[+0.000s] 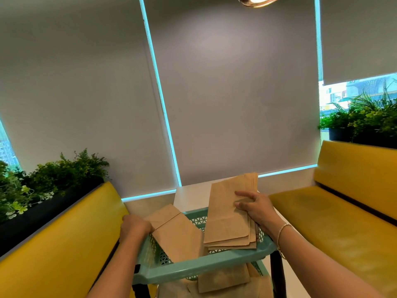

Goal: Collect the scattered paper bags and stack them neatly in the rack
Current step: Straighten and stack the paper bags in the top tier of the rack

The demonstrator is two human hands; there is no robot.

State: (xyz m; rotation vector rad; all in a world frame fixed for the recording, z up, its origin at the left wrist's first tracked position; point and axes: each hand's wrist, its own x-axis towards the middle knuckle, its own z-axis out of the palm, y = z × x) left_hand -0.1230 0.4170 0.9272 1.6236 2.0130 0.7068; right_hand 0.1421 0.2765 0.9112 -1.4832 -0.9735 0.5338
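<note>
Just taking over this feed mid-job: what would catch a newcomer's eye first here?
Two bare hands over a teal rack at bottom centre: the right hand grips a fanned stack of brown paper bags above the top tray, the left hand holds a single bag leaning into it. Bright yellow benches flank the rack, with more bags on the shelf below.
</note>
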